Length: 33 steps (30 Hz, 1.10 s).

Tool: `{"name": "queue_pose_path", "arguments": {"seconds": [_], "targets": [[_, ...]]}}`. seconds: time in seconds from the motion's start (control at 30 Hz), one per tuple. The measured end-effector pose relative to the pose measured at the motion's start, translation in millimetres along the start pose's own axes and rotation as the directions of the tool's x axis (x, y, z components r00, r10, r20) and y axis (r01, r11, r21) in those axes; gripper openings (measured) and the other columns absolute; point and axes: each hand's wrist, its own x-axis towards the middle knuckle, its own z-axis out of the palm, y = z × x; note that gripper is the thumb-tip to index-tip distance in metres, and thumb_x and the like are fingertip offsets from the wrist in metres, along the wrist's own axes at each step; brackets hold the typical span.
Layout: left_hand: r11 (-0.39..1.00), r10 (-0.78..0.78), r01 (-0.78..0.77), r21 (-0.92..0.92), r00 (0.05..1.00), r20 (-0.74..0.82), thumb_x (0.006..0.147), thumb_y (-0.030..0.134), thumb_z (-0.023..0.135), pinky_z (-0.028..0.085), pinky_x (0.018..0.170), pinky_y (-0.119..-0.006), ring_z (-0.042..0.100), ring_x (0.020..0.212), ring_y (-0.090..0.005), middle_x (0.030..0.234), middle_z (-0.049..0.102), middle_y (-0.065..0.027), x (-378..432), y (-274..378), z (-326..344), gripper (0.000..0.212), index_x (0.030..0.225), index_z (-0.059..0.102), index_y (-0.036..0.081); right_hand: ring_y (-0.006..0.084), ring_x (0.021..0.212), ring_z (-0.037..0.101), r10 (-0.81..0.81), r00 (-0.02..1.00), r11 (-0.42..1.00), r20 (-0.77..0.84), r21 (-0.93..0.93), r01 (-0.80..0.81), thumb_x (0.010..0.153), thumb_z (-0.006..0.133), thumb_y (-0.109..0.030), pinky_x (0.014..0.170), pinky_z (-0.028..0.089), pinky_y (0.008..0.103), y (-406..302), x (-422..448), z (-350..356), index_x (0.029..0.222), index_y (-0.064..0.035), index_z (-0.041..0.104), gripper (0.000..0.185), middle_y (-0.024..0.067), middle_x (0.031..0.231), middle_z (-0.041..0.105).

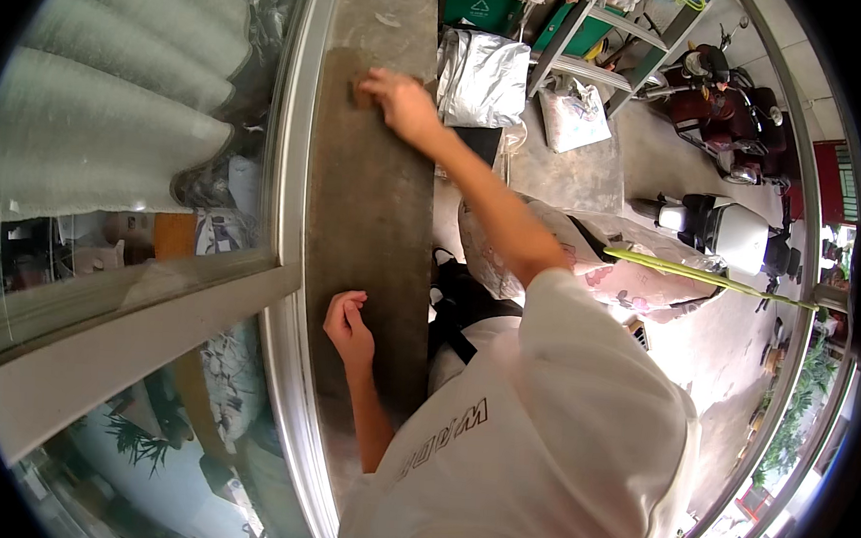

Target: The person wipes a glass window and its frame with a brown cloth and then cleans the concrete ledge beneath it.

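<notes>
My right hand (404,107) reaches to the far part of a long grey concrete ledge (372,193). Its fingertips grip a small brown block (362,96), perhaps a sponge; blur hides its exact kind. The block is against the ledge, where the concrete is darker and looks damp. My left hand (348,330) is over the nearer part of the ledge, beside the window frame. Its fingers are loosely curled in towards the thumb, and no object shows in it. The inside of that palm is partly hidden.
An aluminium window frame (298,152) with glass borders the ledge on the left. To the right are a folded silver sheet (484,78), a stepladder (609,74), a white bag (573,116), a plastic-covered floral bundle (497,250), a yellow-green strap (693,272) and a motorcycle (731,113).
</notes>
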Motion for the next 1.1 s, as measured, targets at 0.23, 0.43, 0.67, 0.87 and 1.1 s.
{"name": "queue_pose_path", "arguments": {"seconds": [0.23, 0.43, 0.67, 0.87, 1.1], "targets": [[0.999, -0.007, 0.006, 0.034, 1.000, 0.028, 0.100, 0.008, 0.043, 0.044, 0.070, -0.026, 0.055, 0.076, -0.0140, 0.086, 0.063, -0.0069, 5.3, 3.9, 4.2, 0.026, 0.092, 0.065, -0.003, 0.0389, 0.113, 0.059, 0.072, 0.977, 0.997, -0.199, -0.016, -0.076, 0.087, 0.057, -0.004, 0.096, 0.049, 0.0412, 74.1, 71.7, -7.7, 0.115, -0.0095, 0.070, 0.030, 0.0155, 0.127, 0.063], [0.999, -0.030, 0.030, 0.012, 1.000, -0.002, 0.099, 0.008, 0.043, 0.045, 0.070, -0.027, 0.056, 0.076, -0.0144, 0.086, 0.064, -0.0073, 3.9, 0.7, 4.8, 0.026, 0.092, 0.065, -0.003, 0.0409, 0.130, 0.048, 0.150, 0.984, 0.988, -0.100, 0.057, -0.145, 0.082, 0.054, 0.008, 0.111, 0.036, 0.0502, 7.3, -30.4, -30.8, 0.123, -0.0079, 0.065, 0.046, 0.0206, 0.137, 0.054], [0.999, -0.031, 0.030, 0.018, 0.999, 0.016, 0.100, 0.011, 0.044, 0.044, 0.067, -0.026, 0.055, 0.075, -0.0139, 0.085, 0.064, -0.0069, 3.6, 5.9, 3.7, 0.026, 0.091, 0.066, -0.002, 0.0411, 0.122, 0.053, 0.214, 0.955, 0.976, -0.205, 0.011, -0.216, 0.084, 0.054, 0.004, 0.105, 0.042, 0.0433, 97.6, 67.7, -13.3, 0.121, -0.0107, 0.067, 0.041, 0.0195, 0.135, 0.056], [0.999, -0.032, 0.032, 0.006, 0.999, -0.013, 0.098, 0.007, 0.045, 0.046, 0.067, -0.027, 0.058, 0.074, -0.0152, 0.084, 0.064, -0.0084, 4.5, 3.5, 5.4, 0.024, 0.091, 0.066, -0.002, 0.0346, 0.109, 0.056, 0.024, 0.959, 0.972, -0.281, -0.217, -0.088, 0.075, 0.062, -0.002, 0.093, 0.044, 0.0483, 96.2, 114.2, 24.1, 0.101, -0.0086, 0.070, 0.028, 0.0150, 0.109, 0.064], [0.999, -0.053, 0.053, 0.012, 0.999, -0.006, 0.101, 0.014, 0.045, 0.044, 0.066, -0.026, 0.055, 0.074, -0.0135, 0.083, 0.063, -0.0074, 0.6, 3.2, 4.4, 0.028, 0.089, 0.065, -0.002, 0.0340, 0.125, 0.053, 0.025, 0.999, 0.993, -0.032, 0.118, -0.021, 0.085, 0.066, -0.006, 0.109, 0.040, 0.0443, -16.6, 34.7, 32.2, 0.120, -0.0084, 0.067, 0.035, 0.0135, 0.132, 0.060]]}}
